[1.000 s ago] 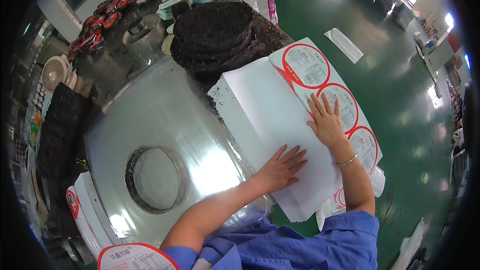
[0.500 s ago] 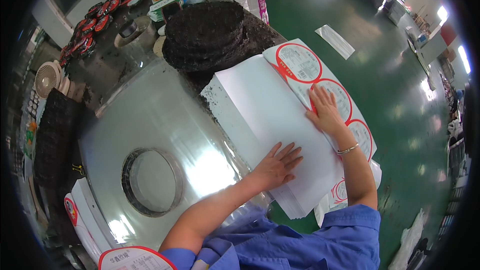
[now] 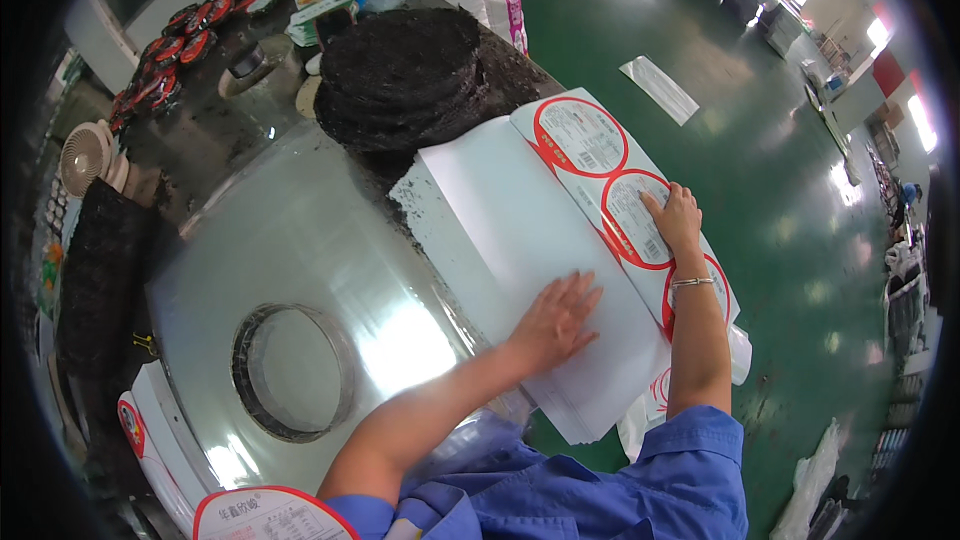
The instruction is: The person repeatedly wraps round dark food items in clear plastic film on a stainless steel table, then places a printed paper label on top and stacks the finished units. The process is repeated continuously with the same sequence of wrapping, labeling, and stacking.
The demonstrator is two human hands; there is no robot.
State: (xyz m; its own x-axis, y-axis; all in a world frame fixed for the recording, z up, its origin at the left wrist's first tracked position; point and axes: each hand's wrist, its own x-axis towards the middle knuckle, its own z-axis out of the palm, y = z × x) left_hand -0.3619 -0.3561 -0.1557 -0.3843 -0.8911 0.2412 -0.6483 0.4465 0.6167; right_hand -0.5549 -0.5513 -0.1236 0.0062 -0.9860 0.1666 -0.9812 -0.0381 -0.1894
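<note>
White sheet stack (image 3: 520,240), red-ringed round labels, possibly glossy; hands flat atop.

The sheets (image 3: 520,240) under my hands are plain white, and the sheet of round labels (image 3: 625,200) beside them shows white circles ringed in red. The stacked discs (image 3: 405,70) are black. The bench (image 3: 300,240) is shiny silver, the floor (image 3: 760,170) green, my sleeves (image 3: 640,480) blue.
</note>
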